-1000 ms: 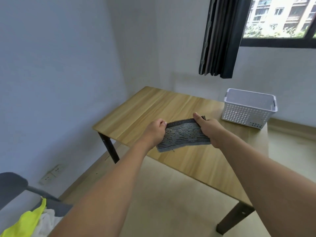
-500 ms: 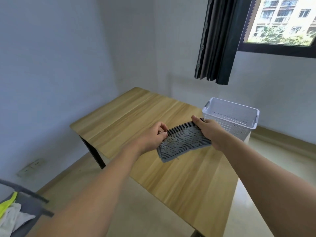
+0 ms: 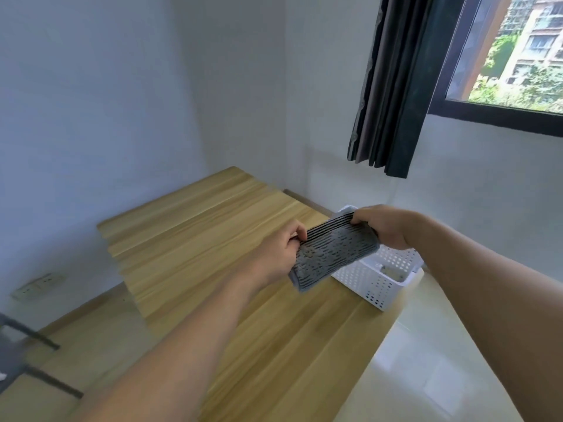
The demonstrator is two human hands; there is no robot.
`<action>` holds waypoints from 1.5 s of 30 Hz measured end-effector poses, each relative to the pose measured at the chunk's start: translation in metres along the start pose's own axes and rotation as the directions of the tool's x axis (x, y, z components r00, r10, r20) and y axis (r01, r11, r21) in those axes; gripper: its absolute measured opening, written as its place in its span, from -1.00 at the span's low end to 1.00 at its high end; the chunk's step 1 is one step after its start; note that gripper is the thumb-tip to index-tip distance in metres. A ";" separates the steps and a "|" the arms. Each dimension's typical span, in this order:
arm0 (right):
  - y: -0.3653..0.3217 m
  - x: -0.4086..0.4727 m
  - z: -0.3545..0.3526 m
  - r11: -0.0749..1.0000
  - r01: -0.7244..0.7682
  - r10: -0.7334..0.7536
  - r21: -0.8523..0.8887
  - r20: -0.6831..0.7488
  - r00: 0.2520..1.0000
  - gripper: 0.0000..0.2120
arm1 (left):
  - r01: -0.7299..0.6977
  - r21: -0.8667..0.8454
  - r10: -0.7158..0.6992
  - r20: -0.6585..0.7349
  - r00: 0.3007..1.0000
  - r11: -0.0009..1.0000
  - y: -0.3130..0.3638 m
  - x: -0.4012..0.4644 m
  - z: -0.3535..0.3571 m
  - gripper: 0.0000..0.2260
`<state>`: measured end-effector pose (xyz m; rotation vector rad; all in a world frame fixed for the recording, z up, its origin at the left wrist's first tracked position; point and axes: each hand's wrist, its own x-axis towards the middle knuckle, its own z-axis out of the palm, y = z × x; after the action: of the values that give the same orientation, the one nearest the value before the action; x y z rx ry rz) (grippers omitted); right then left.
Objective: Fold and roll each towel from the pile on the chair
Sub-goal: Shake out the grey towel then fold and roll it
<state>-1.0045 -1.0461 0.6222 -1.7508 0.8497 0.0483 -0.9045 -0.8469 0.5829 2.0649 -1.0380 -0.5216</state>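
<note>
We see left hand (image 3: 278,254) and right hand (image 3: 385,226), fingers curled, pinching the folded grey towel (image 3: 333,254) above the wooden table (image 3: 213,239); towel partly hides the white basket (image 3: 380,278). Chair (image 3: 18,357) cropped, blurred.

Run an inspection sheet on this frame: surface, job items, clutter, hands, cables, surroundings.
Surface: wooden table, bare where visible.
Job's things: grey towel, folded, held in the air over the table.
Clutter: white perforated basket at the table's far right edge.
Grippers: left hand and right hand each grip one end of the towel.
Cables: nothing seen; wall socket at left.
Surroundings: dark curtain, window, chair frame at lower left.
</note>
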 end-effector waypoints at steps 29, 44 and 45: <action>0.188 0.348 -0.119 0.802 -0.034 0.118 -0.597 0.103 0.988 -0.91 | 0.350 0.609 -0.655 0.394 0.645 0.712 -0.048 0.355 0.248 -0.91; 0.231 0.383 -0.094 0.753 -0.154 0.264 -0.640 0.079 0.961 -0.46 | 0.265 0.743 -0.748 0.443 0.495 0.615 -0.089 0.380 0.295 -0.72; 0.233 0.383 -0.093 0.751 -0.140 0.247 -0.645 0.078 0.966 -0.46 | 0.270 0.743 -0.752 0.442 0.489 0.612 -0.092 0.381 0.296 -0.73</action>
<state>-0.8866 -1.3466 0.2973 -2.2392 0.9613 0.6854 -0.8232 -1.2504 0.3156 2.8749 -0.9961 -1.6855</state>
